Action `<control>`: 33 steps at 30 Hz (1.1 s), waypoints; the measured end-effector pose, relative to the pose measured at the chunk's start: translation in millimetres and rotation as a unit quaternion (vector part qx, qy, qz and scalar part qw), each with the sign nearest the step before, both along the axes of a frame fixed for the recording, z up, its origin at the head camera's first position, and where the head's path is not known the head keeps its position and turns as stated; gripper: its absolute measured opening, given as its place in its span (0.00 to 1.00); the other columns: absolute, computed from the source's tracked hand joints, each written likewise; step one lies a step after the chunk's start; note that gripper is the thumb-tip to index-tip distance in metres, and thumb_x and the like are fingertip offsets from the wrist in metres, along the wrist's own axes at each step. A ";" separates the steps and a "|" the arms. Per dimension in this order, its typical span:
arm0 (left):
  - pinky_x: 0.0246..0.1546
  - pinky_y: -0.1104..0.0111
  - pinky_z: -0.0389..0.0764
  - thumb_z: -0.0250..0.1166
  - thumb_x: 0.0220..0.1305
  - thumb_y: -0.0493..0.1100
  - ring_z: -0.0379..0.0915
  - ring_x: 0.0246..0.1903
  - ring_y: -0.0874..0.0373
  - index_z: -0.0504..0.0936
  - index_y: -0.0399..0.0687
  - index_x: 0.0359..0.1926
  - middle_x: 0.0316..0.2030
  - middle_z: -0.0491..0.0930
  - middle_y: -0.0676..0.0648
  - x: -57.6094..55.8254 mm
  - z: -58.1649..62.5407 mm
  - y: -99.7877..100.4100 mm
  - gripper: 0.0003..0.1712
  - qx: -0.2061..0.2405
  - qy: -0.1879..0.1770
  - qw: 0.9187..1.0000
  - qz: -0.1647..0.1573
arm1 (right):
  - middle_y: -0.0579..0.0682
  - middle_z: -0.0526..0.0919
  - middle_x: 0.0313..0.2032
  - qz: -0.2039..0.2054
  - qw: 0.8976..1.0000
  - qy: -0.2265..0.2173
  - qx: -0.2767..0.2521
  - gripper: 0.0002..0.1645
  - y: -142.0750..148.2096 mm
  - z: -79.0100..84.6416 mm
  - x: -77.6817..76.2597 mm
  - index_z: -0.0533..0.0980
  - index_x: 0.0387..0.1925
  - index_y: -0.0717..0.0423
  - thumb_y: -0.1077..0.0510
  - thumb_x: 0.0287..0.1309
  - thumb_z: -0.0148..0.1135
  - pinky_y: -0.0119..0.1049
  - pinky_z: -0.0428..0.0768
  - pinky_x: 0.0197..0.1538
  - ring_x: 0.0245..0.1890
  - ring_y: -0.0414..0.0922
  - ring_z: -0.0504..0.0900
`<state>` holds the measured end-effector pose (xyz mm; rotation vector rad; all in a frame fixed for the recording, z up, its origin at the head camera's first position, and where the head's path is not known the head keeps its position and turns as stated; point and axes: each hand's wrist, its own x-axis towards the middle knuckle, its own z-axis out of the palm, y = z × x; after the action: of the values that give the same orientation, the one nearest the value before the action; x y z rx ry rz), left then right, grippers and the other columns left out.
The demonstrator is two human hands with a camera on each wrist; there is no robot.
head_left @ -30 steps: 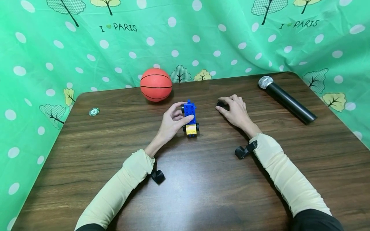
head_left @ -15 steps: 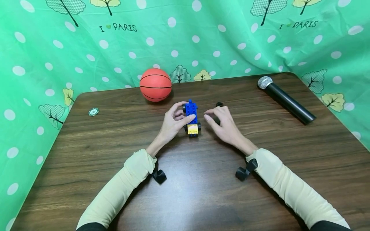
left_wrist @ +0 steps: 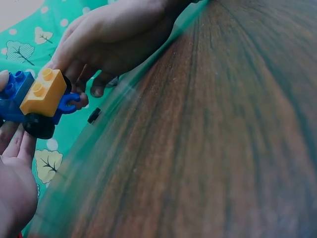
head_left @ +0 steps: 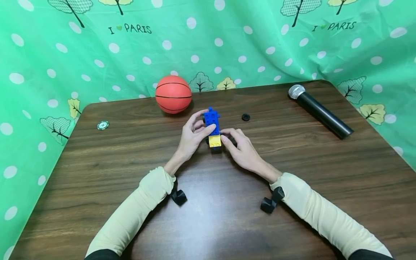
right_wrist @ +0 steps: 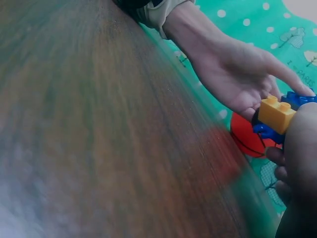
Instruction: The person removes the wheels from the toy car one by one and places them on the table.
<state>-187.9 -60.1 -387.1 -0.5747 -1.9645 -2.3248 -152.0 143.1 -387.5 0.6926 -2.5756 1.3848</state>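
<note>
My left hand (head_left: pixel 188 139) holds a toy brick car, its thumb on the blue body (head_left: pixel 211 118) and the other fingers along the left side. A yellow brick (head_left: pixel 215 141) sits at the car's near end. The front right axle peg shows no wheel. At the rear right, the fingertips of my right hand (head_left: pixel 242 150) pinch the wheel, which they hide in the head view. In the left wrist view the rear left wheel (left_wrist: pixel 39 126) shows below the yellow brick (left_wrist: pixel 44 94). A loose black wheel (head_left: pixel 245 117) lies on the table beyond my right hand.
An orange-red toy basketball (head_left: pixel 173 94) rests at the back, just behind my left hand. A black microphone (head_left: pixel 321 112) lies at the right rear, and a green-and-white poker chip (head_left: pixel 103 125) at the far left. A green curtain (head_left: pixel 195 43) hangs behind the wooden table (head_left: pixel 201 224).
My right hand has moved left and nearer, from the loose wheel to the car's rear right side, uncovering the loose wheel. My left hand keeps holding the car.
</note>
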 end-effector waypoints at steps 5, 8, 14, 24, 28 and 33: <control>0.53 0.62 0.82 0.66 0.68 0.36 0.85 0.46 0.53 0.70 0.36 0.70 0.48 0.86 0.38 2.0 0.8 0.3 0.31 -0.002 -0.036 0.999 -0.014 | 0.55 0.82 0.43 -0.024 0.999 0.024 -0.034 0.16 -1.4 -1.5 0.4 0.78 0.57 0.64 0.58 0.77 0.55 0.45 0.74 0.47 0.44 0.49 0.77; 0.54 0.61 0.81 0.66 0.70 0.37 0.84 0.48 0.51 0.73 0.35 0.67 0.51 0.84 0.37 2.9 1.9 1.9 0.27 -0.021 -0.038 0.999 -0.031 | 0.55 0.83 0.43 -0.038 0.998 0.026 -0.053 0.15 -2.0 -0.9 0.3 0.78 0.56 0.63 0.58 0.77 0.56 0.43 0.74 0.48 0.44 0.48 0.79; 0.49 0.64 0.82 0.64 0.73 0.36 0.83 0.44 0.53 0.78 0.32 0.61 0.45 0.83 0.39 5.4 1.9 5.8 0.20 -0.046 -0.022 0.998 -0.045 | 0.55 0.83 0.43 -0.045 0.996 0.005 -0.080 0.15 -5.1 -0.9 3.2 0.76 0.58 0.63 0.59 0.77 0.56 0.37 0.74 0.47 0.43 0.48 0.79; 0.51 0.63 0.82 0.63 0.71 0.38 0.82 0.47 0.54 0.77 0.28 0.59 0.49 0.84 0.37 4.4 -0.8 6.1 0.21 -0.031 -0.011 0.999 -0.041 | 0.58 0.83 0.45 -0.023 0.997 0.030 -0.070 0.16 -7.1 -2.8 3.0 0.75 0.60 0.66 0.62 0.79 0.53 0.44 0.76 0.49 0.44 0.50 0.79; 0.53 0.62 0.82 0.63 0.72 0.39 0.82 0.49 0.52 0.77 0.29 0.60 0.50 0.83 0.37 4.7 -1.3 6.5 0.21 -0.036 -0.018 0.998 -0.049 | 0.59 0.84 0.46 -0.037 0.995 0.081 -0.055 0.15 -6.4 -4.1 4.4 0.77 0.58 0.66 0.64 0.76 0.56 0.49 0.77 0.50 0.45 0.52 0.81; 0.54 0.59 0.82 0.64 0.72 0.39 0.83 0.50 0.48 0.76 0.31 0.62 0.51 0.83 0.36 6.4 -2.8 5.4 0.22 -0.045 -0.012 0.998 -0.049 | 0.57 0.83 0.38 -0.062 0.988 0.129 -0.049 0.11 -7.4 -7.4 5.2 0.80 0.52 0.65 0.64 0.74 0.59 0.48 0.78 0.45 0.40 0.50 0.80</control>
<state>-181.5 -54.7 -389.9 -0.6670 -2.1070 -2.3186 -146.8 135.7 -394.9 0.6367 -2.2928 1.2807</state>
